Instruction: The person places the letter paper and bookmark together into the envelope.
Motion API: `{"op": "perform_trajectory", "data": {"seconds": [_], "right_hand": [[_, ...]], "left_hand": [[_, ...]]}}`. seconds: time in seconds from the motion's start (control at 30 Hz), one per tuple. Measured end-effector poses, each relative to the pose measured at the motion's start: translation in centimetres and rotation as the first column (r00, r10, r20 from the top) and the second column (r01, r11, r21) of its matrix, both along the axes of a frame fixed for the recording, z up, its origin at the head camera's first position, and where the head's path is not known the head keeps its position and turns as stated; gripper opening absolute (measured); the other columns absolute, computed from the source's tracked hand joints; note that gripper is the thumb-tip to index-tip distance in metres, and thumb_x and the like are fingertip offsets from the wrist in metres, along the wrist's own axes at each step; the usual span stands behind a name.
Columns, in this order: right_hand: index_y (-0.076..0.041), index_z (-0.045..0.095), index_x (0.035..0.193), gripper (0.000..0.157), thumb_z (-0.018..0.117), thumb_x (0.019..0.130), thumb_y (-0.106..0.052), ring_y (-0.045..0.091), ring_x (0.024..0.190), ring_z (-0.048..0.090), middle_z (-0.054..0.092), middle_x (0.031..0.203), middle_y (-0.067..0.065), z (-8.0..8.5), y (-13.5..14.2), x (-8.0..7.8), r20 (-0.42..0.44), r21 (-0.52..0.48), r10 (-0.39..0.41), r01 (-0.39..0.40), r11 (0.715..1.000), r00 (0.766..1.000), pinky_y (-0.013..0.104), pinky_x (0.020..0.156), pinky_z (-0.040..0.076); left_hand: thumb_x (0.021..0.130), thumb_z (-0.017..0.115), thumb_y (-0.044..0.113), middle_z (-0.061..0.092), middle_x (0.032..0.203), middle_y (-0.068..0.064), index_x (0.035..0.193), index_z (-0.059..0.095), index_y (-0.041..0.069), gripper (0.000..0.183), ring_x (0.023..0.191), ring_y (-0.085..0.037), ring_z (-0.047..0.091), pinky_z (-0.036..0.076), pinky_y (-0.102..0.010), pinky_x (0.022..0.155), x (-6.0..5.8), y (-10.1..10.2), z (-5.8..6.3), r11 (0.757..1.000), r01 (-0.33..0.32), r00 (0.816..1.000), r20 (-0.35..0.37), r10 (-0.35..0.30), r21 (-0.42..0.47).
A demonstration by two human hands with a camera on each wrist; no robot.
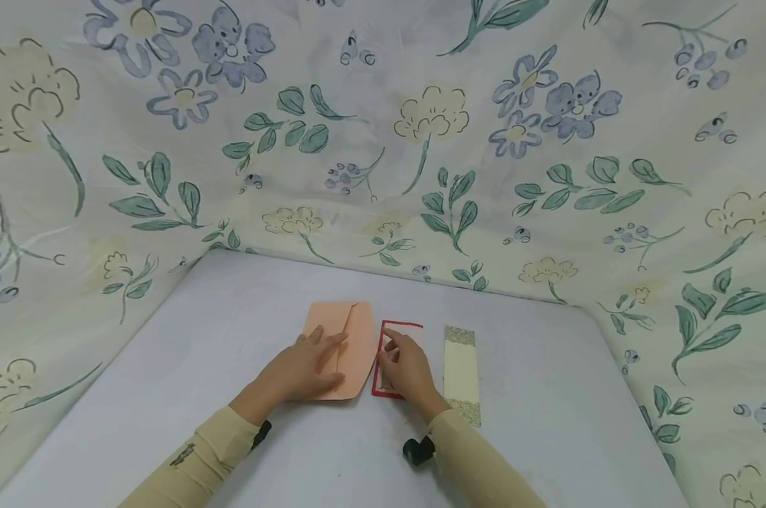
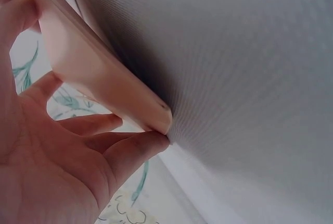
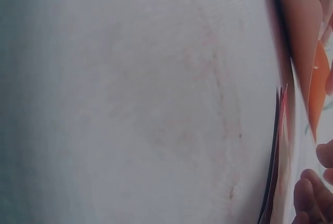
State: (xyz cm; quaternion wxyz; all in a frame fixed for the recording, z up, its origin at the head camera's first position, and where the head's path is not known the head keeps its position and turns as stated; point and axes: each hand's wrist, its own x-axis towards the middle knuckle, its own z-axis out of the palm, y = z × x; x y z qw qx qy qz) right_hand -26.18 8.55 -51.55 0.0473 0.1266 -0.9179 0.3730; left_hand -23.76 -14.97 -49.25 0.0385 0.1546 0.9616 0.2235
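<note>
A peach envelope [image 1: 358, 346] lies on the white table, its flap toward the right. My left hand [image 1: 303, 365] rests on it with spread fingers; in the left wrist view, the fingertips touch the envelope [image 2: 88, 62] and the thumb is at its near edge. My right hand [image 1: 411, 370] is just right of the flap, over a card with a red border [image 1: 408, 326], hiding much of that card. In the right wrist view, its loosely bent fingers [image 3: 309, 195] are near the red-edged card [image 3: 279, 172]; nothing shows gripped between them.
Right of my right hand lies a cream strip with glittery gold ends [image 1: 462, 370]. Flower-patterned cloth [image 1: 383, 162] surrounds the back and sides of the white table [image 1: 541, 395]. A black wrist device [image 1: 419, 450] sits under my right sleeve.
</note>
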Motion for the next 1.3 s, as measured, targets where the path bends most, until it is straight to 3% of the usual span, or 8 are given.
{"op": "perform_trajectory", "data": {"seconds": [0.47, 0.87, 1.3], "right_hand": [[-0.01, 0.06, 0.141, 0.045, 0.067, 0.097, -0.017, 0.009, 0.074, 0.051, 0.064, 0.103, 0.001, -0.2, 0.6, 0.1, 0.014, 0.019, -0.032, 0.031, 0.999, 0.999, 0.024, 0.062, 0.045], [-0.01, 0.061, 0.14, 0.045, 0.069, 0.096, -0.017, 0.015, 0.086, 0.053, 0.069, 0.111, 0.003, -0.2, 1.5, 0.0, -0.004, 0.065, -0.081, 0.081, 0.995, 0.997, 0.034, 0.076, 0.047], [-0.014, 0.056, 0.146, 0.051, 0.07, 0.096, -0.021, 0.016, 0.09, 0.055, 0.067, 0.124, 0.004, -0.2, 2.2, 0.2, 0.025, 0.074, -0.169, 0.167, 0.983, 0.985, 0.035, 0.082, 0.05]], "left_hand": [[0.09, 0.071, 0.047, 0.033, 0.158, -0.031, 0.154, 0.045, 0.022, 0.073, 0.135, -0.063, 0.037, 0.042, -0.069, 0.099, 0.1, 0.0, 0.1, 1.0, -0.006, 1.0, 0.01, 0.006, -0.005], [0.09, 0.071, 0.047, 0.032, 0.158, -0.032, 0.154, 0.045, 0.022, 0.074, 0.134, -0.064, 0.036, 0.043, -0.069, 0.098, 0.0, 0.0, -0.1, 1.0, -0.008, 1.0, 0.009, 0.008, -0.007], [0.089, 0.072, 0.047, 0.032, 0.157, -0.033, 0.154, 0.046, 0.021, 0.074, 0.134, -0.065, 0.036, 0.042, -0.07, 0.098, 0.1, 0.0, 0.2, 1.0, -0.009, 1.0, 0.012, 0.009, 0.0]]}}
